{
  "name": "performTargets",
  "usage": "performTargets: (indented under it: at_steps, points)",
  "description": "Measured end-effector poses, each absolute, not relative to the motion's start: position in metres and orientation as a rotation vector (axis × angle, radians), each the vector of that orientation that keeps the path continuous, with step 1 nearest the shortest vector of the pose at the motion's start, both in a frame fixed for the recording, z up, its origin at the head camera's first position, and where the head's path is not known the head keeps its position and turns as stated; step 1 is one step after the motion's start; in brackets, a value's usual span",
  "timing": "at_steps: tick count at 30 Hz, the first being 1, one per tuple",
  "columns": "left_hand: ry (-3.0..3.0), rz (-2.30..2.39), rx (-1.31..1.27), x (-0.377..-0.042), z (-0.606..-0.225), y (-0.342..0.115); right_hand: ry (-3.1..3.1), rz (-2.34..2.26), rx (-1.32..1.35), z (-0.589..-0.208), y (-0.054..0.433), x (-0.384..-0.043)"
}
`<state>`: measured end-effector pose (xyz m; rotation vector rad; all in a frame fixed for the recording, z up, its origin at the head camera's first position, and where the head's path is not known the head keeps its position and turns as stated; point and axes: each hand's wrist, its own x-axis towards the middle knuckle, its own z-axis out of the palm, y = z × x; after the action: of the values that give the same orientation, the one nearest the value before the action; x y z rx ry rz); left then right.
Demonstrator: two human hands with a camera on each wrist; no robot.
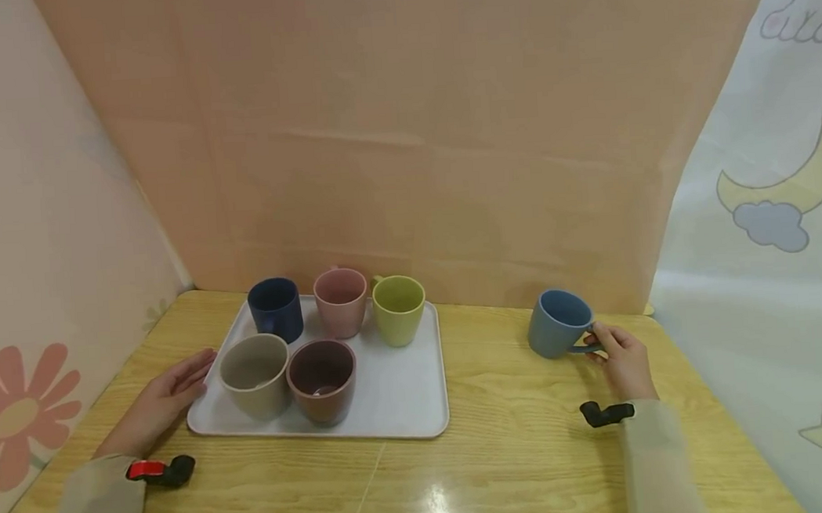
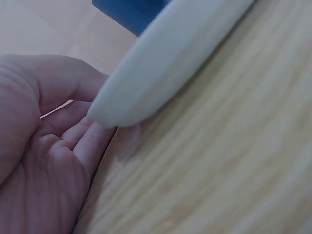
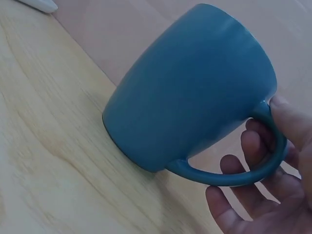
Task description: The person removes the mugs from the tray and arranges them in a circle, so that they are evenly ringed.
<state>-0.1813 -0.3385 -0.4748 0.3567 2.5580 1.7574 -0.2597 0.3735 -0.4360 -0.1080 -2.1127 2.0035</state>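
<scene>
My right hand (image 1: 627,359) holds a blue mug (image 1: 555,330) by its handle, at the right of the table. In the right wrist view the fingers (image 3: 243,190) go round the handle (image 3: 229,178) and the thumb lies at its top. The mug's base is right at the tabletop, its opening up. At the left, my left hand (image 1: 169,401) rests beside a white tray (image 1: 395,403), its fingers relaxed along the left rim. Close up in the left wrist view, the tray's rim (image 2: 146,78) meets those fingers (image 2: 90,141).
On the tray stand a navy mug (image 1: 276,316), a pink mug (image 1: 341,308), a yellow-green mug (image 1: 399,316), a beige cup (image 1: 256,384) and a brown cup (image 1: 323,391). An orange-brown sheet (image 1: 418,146) rises behind the wooden table (image 1: 492,432); patterned panels flank both sides.
</scene>
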Motion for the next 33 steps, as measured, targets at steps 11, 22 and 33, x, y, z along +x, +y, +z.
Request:
performTargets:
  at_steps: [11, 22, 33]
  points:
    - [2.532, 1.775, 0.381, -0.186, -0.477, -0.336, -2.253, 1.856, -0.061, -0.431, 0.388, -0.273]
    - [2.564, 1.716, 0.284, -0.184, -0.477, -0.337, -2.476, 1.348, -0.250, -0.427, 0.382, -0.288]
    - [2.553, 1.672, 0.199, -0.181, -0.474, -0.339, -1.978, 1.208, -0.199, -0.387, 0.297, -0.258]
